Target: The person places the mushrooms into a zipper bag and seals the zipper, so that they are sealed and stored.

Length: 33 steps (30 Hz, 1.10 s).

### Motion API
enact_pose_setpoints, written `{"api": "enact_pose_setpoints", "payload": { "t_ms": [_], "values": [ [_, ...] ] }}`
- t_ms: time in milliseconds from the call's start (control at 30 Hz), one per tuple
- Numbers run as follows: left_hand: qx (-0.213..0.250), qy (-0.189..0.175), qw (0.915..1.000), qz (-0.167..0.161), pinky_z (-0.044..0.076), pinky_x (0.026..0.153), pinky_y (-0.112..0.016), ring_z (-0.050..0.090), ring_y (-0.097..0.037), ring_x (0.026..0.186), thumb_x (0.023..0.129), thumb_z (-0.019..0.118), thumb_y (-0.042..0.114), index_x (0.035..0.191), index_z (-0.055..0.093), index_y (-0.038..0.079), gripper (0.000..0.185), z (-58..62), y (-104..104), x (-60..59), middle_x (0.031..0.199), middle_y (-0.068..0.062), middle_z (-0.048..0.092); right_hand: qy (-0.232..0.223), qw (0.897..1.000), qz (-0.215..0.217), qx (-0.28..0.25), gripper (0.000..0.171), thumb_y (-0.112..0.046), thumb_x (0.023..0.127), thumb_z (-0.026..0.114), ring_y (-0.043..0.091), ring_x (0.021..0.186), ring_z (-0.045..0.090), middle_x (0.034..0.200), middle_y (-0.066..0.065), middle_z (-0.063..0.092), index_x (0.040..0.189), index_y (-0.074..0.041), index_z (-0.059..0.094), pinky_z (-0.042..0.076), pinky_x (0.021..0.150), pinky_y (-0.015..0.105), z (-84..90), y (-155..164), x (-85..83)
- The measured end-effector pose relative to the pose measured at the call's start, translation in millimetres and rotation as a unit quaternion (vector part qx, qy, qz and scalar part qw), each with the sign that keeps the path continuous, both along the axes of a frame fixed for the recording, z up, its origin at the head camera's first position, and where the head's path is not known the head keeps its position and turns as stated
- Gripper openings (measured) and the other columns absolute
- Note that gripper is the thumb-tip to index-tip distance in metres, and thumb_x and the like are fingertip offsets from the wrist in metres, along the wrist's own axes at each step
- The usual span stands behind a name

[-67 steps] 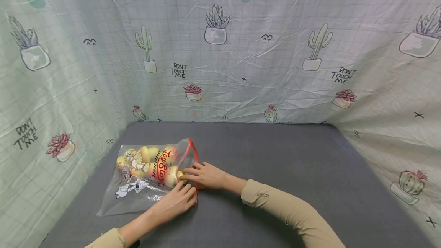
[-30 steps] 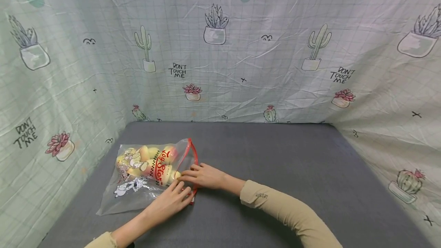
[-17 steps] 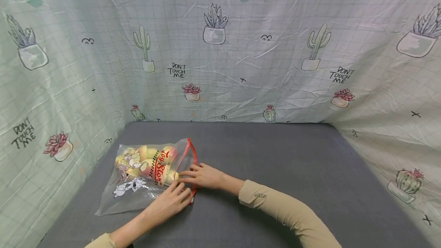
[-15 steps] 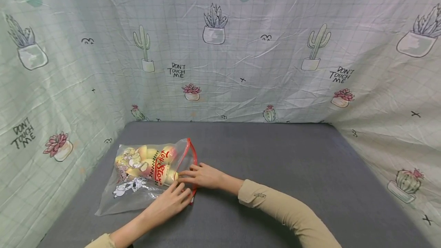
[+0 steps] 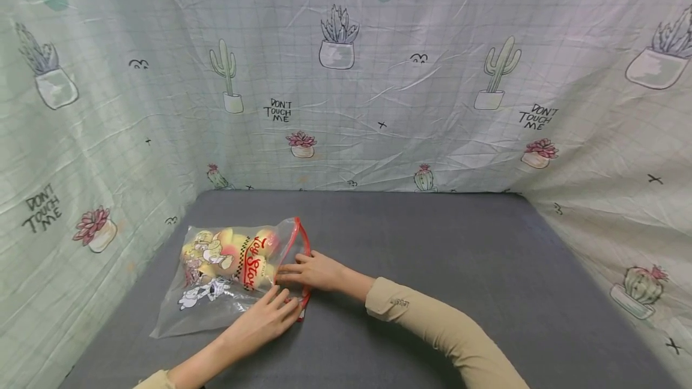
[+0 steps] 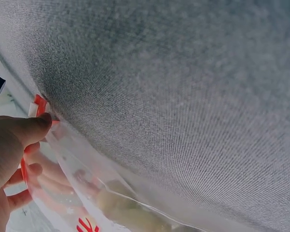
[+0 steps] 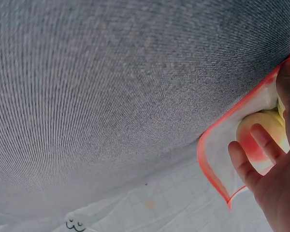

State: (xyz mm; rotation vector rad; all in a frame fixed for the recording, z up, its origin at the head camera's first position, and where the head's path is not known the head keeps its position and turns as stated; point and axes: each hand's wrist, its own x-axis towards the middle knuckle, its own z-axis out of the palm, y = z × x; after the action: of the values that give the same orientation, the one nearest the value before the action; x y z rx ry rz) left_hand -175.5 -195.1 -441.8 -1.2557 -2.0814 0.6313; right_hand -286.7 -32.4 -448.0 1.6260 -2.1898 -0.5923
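A clear zip bag (image 5: pixel 173 320) with red edging and "Toy Story" print lies on the left of the table. Several yellow-red peaches (image 5: pixel 268 244) are inside it. My left hand (image 5: pixel 263 319) pinches the near side of the bag's mouth; in the left wrist view its thumb presses the red strip beside a white slider (image 6: pixel 33 110). My right hand (image 5: pixel 316 272) reaches into the mouth, fingers fairly straight. In the right wrist view two of its fingers stand spread in front of a peach (image 7: pixel 247 129); its other fingertips are partly hidden.
The dark grey table (image 5: pixel 432 257) extends to the right of the bag. A cactus-printed curtain (image 5: pixel 389 95) surrounds the table at the back and on both sides.
The yellow fruit at my right fingertips has gone deeper into the bag, in among the others. My right hand has shifted slightly left and away from me; my left hand has slid slightly left.
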Motion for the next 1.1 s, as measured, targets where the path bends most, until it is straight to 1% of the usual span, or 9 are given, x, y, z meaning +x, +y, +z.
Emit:
{"api": "enact_pose_setpoints", "payload": {
  "t_ms": [133, 267, 467, 667, 833, 900, 1100],
  "values": [
    [0.004, -0.001, 1.0000, -0.001, 0.043, 0.080, -0.037, 0.051, -0.020, 0.089, 0.079, 0.031, 0.014, 0.099, 0.062, 0.015, 0.037, 0.8, -1, 1.9, 0.093, 0.000, 0.053, -0.004, 1.000, 0.003, -0.011, 0.065, -0.051, 0.080, 0.047, 0.006, 0.095, 0.045, 0.141, -0.018, 0.031, 0.139, -0.036, 0.025, 0.038, 0.063, 0.020, -0.4, 2, 1.0],
    [-0.001, 0.003, 1.0000, 0.001, 0.044, 0.082, -0.038, 0.053, -0.020, 0.092, 0.080, 0.031, 0.014, 0.101, 0.062, 0.017, 0.038, 0.8, -1, 2.5, 0.095, 0.000, 0.054, -0.022, 0.999, 0.003, -0.025, 0.061, -0.048, 0.083, 0.046, 0.006, 0.094, 0.045, 0.142, -0.017, 0.030, 0.139, -0.035, 0.025, 0.038, 0.061, 0.020, -1.1, 6, 3.2],
    [-0.004, 0.001, 1.0000, 0.005, 0.045, 0.085, -0.038, 0.055, -0.020, 0.095, 0.079, 0.032, 0.013, 0.106, 0.062, 0.017, 0.040, 0.8, -1, 3.5, 0.100, -0.001, 0.057, -0.042, 0.999, -0.001, -0.028, 0.059, -0.046, 0.086, 0.044, 0.007, 0.099, 0.046, 0.144, -0.015, 0.027, 0.140, -0.034, 0.024, 0.040, 0.063, 0.020, -2.0, 9, 5.7],
    [-0.001, -0.003, 1.0000, 0.008, 0.043, 0.089, -0.039, 0.056, -0.020, 0.099, 0.079, 0.032, 0.011, 0.111, 0.059, 0.017, 0.043, 3.4, -2, 4.5, 0.106, -0.001, 0.057, -0.062, 0.997, 0.006, -0.052, 0.054, -0.042, 0.088, 0.046, 0.009, 0.105, 0.046, 0.142, -0.013, 0.032, 0.139, -0.031, 0.029, 0.042, 0.065, 0.020, -1.1, 15, 7.0],
    [-0.002, -0.009, 0.9999, 0.011, 0.041, 0.093, -0.039, 0.057, -0.021, 0.103, 0.077, 0.036, 0.012, 0.114, 0.058, 0.017, 0.044, 3.7, -4, 4.6, 0.110, -0.001, 0.058, -0.081, 0.995, 0.000, -0.059, 0.053, -0.043, 0.089, 0.043, 0.009, 0.110, 0.045, 0.142, -0.012, 0.034, 0.138, -0.030, 0.031, 0.044, 0.071, 0.022, 2.4, 24, 9.9],
    [0.000, -0.011, 0.9999, 0.012, 0.040, 0.094, -0.040, 0.057, -0.021, 0.104, 0.076, 0.036, 0.012, 0.114, 0.058, 0.017, 0.044, 2.9, -4, 4.5, 0.110, -0.001, 0.058, -0.086, 0.994, 0.001, -0.063, 0.054, -0.044, 0.088, 0.044, 0.009, 0.108, 0.046, 0.142, -0.011, 0.034, 0.138, -0.029, 0.032, 0.044, 0.072, 0.023, 3.9, 28, 11.3],
    [0.005, -0.023, 0.9995, 0.022, 0.036, 0.097, -0.043, 0.055, -0.022, 0.108, 0.075, 0.044, 0.015, 0.118, 0.055, 0.017, 0.044, 0.1, -6, 4.7, 0.115, -0.001, 0.058, -0.104, 0.991, 0.015, -0.080, 0.049, -0.042, 0.089, 0.046, 0.010, 0.100, 0.047, 0.139, -0.010, 0.040, 0.135, -0.025, 0.039, 0.044, 0.070, 0.022, 7.2, 42, 16.6]
  ]
}}
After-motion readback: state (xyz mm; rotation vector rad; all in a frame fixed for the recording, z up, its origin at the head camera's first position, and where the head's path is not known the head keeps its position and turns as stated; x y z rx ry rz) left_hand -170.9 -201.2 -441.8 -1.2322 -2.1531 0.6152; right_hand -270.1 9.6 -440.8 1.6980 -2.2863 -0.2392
